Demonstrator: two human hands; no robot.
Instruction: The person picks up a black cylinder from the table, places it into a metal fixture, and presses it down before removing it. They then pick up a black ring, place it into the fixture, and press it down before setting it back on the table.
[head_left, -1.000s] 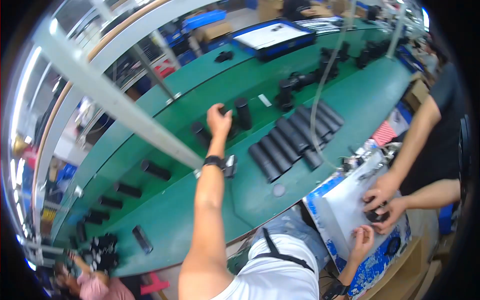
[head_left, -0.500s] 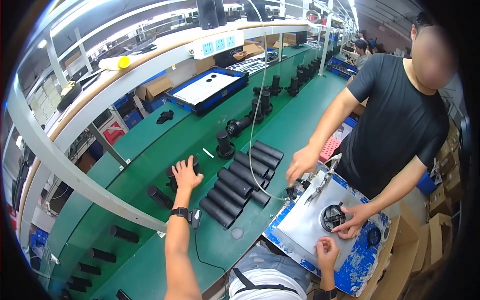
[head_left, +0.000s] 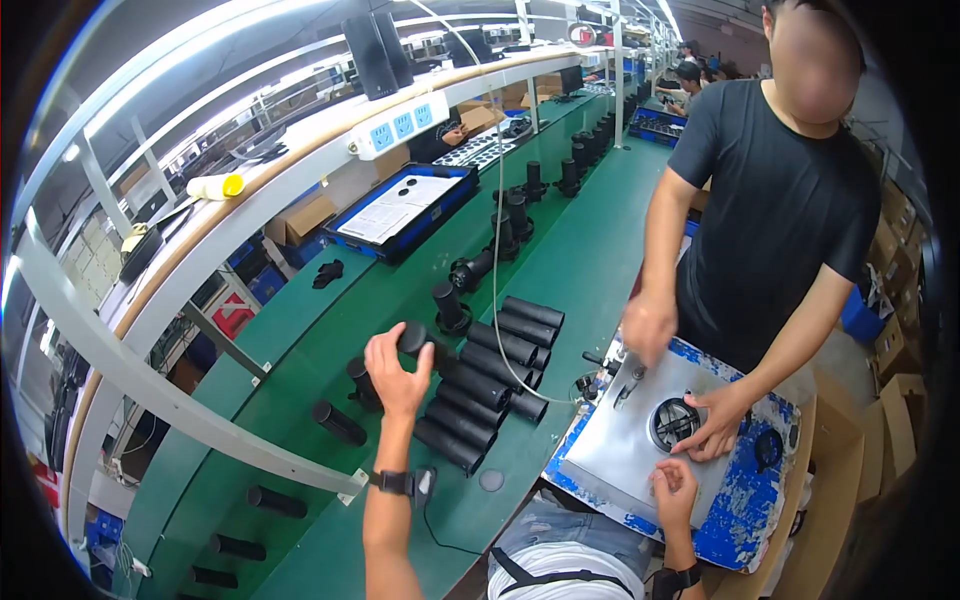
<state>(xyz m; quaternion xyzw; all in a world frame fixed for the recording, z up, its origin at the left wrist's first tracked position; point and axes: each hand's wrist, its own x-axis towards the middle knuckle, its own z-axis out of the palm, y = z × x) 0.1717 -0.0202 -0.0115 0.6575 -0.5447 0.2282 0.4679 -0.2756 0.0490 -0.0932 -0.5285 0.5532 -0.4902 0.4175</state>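
Observation:
My left hand (head_left: 398, 375) grips a black cylinder (head_left: 413, 337) by its upper end, above the green work surface. Beside it stands another dark cylindrical part (head_left: 362, 380), partly hidden by my wrist. To its right lies a row of black tubes (head_left: 470, 385). My right hand (head_left: 675, 492) is loosely closed at the near edge of a metal plate (head_left: 610, 450), and I see nothing in its curled fingers. Just beyond it, a co-worker's hand (head_left: 715, 420) rests on a round black spoked part (head_left: 674, 424) set in the plate. The co-worker's other hand (head_left: 650, 325) is blurred.
A green conveyor belt (head_left: 300, 455) carries several black cylinders and flanged parts. At the back sits a blue tray (head_left: 400, 205) with white sheets. A hanging cable (head_left: 497, 260) crosses the bench. A white metal frame post (head_left: 130, 350) stands left; cardboard boxes (head_left: 895, 415) stand right.
My left hand has risen off the belt with a black cylinder and moved right. The co-worker's blurred hand has shifted from the clamp's far side toward it. My right hand stays near the plate.

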